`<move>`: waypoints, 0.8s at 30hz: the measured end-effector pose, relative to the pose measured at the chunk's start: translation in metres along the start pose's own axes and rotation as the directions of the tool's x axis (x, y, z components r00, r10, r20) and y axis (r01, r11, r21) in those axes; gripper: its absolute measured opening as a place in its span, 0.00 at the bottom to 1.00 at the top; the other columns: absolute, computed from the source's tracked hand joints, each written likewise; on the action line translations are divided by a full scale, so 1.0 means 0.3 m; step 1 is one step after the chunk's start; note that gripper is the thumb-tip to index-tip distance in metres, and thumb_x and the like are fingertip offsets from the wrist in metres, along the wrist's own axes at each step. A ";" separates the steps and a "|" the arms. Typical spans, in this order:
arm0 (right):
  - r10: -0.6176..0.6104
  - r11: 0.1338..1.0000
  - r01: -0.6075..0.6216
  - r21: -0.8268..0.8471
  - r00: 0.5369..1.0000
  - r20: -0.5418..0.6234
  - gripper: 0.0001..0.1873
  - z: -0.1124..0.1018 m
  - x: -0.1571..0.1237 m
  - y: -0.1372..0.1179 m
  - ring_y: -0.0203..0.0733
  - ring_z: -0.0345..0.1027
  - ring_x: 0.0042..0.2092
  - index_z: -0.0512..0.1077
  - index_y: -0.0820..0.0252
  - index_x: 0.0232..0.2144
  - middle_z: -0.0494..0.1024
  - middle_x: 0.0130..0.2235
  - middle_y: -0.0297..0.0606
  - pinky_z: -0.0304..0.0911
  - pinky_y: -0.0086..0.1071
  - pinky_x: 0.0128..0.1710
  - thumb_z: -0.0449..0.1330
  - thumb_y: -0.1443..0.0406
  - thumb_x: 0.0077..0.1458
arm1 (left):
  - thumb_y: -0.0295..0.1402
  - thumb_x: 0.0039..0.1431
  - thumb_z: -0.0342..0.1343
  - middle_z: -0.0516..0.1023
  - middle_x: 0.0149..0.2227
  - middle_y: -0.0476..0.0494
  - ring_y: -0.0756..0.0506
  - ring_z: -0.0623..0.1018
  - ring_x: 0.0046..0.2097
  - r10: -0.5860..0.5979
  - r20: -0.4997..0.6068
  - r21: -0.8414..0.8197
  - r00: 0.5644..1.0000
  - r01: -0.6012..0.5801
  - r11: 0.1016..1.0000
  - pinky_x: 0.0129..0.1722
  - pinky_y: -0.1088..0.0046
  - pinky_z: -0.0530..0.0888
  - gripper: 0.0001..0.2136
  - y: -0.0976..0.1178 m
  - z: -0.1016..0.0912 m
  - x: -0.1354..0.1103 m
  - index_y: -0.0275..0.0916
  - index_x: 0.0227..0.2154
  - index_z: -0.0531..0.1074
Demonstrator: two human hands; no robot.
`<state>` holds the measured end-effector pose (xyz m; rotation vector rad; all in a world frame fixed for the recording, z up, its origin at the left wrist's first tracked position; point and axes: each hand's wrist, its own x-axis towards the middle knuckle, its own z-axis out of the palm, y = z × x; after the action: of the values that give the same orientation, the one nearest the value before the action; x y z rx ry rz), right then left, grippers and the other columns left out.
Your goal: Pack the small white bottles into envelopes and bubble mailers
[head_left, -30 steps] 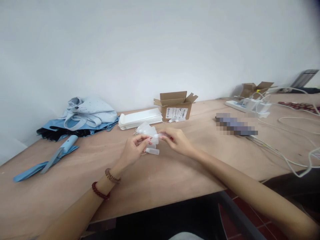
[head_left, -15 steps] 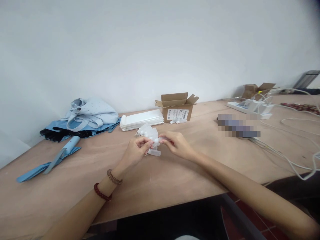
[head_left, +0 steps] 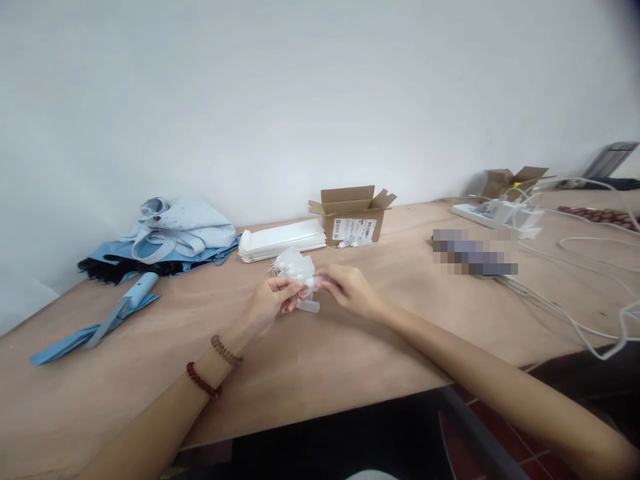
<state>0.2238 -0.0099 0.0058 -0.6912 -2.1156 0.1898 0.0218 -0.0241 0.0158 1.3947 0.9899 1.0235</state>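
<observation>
Where the two hands meet over the middle of the plywood table [head_left: 320,373], a small white plastic piece [head_left: 311,283] is pinched between them, just above the tabletop. The left hand [head_left: 270,303] closes thumb and forefinger on its near end; the right hand [head_left: 350,290] nips the other end with its fingertips, the remaining fingers curled in. The piece is too small to tell its exact shape.

Just below it, a short translucent plastic vial [head_left: 309,306], cylindrical, lies on its side on the wood. Right behind the hands sits a loose heap of clear, crinkly plastic bits [head_left: 294,264]. Further back lies a flat stack of white pouches [head_left: 280,239], and beside it an open corrugated cardboard box [head_left: 353,213] with a printed label.

Two beaded bracelets ring the left wrist, one brown [head_left: 226,351], one dark red [head_left: 201,381]. To the left lie a folded light-blue umbrella [head_left: 120,308] and a soft pale-blue fabric bag [head_left: 183,227]. At the far right, a white power strip [head_left: 493,212] trails thin white cables [head_left: 575,320] across the table.
</observation>
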 end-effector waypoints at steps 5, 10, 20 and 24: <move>0.074 0.997 -0.073 0.027 0.997 -0.027 0.10 -0.006 0.025 0.012 0.36 0.68 0.30 0.73 0.62 0.39 0.78 0.32 0.39 0.60 0.29 0.31 0.53 0.63 0.61 | 0.45 0.50 0.61 0.75 0.28 0.42 0.54 0.67 0.23 -0.069 -0.006 -0.113 0.998 0.067 0.991 0.20 0.78 0.59 0.17 0.033 -0.024 0.013 0.32 0.29 0.76; 0.089 0.996 -0.088 0.028 0.996 -0.015 0.11 0.002 0.019 0.010 0.36 0.69 0.30 0.73 0.61 0.39 0.78 0.32 0.39 0.61 0.29 0.32 0.53 0.63 0.61 | 0.41 0.46 0.65 0.71 0.22 0.48 0.54 0.66 0.22 0.023 -0.048 0.031 0.999 -0.022 0.999 0.19 0.79 0.59 0.14 0.025 -0.042 0.019 0.34 0.25 0.74; -0.031 0.997 0.032 -0.073 0.999 0.019 0.11 0.023 -0.007 0.044 0.42 0.71 0.39 0.70 0.60 0.40 0.77 0.38 0.44 0.64 0.34 0.38 0.49 0.63 0.64 | 0.43 0.48 0.62 0.65 0.15 0.52 0.54 0.62 0.19 0.039 -0.033 0.136 0.999 -0.034 0.990 0.21 0.77 0.59 0.15 -0.006 -0.010 0.018 0.34 0.22 0.73; 0.010 0.996 -0.002 -0.087 0.997 0.082 0.12 0.020 0.002 0.047 0.42 0.70 0.39 0.69 0.60 0.41 0.77 0.38 0.44 0.63 0.33 0.38 0.49 0.62 0.64 | 0.43 0.48 0.62 0.66 0.15 0.52 0.54 0.62 0.19 0.040 -0.043 0.181 0.998 -0.031 0.983 0.21 0.77 0.59 0.15 0.015 -0.025 0.022 0.34 0.22 0.73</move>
<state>0.2246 0.0030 -0.0027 -0.7524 -2.2112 0.1319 0.0166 -0.0159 0.0208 1.5472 1.1184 1.0164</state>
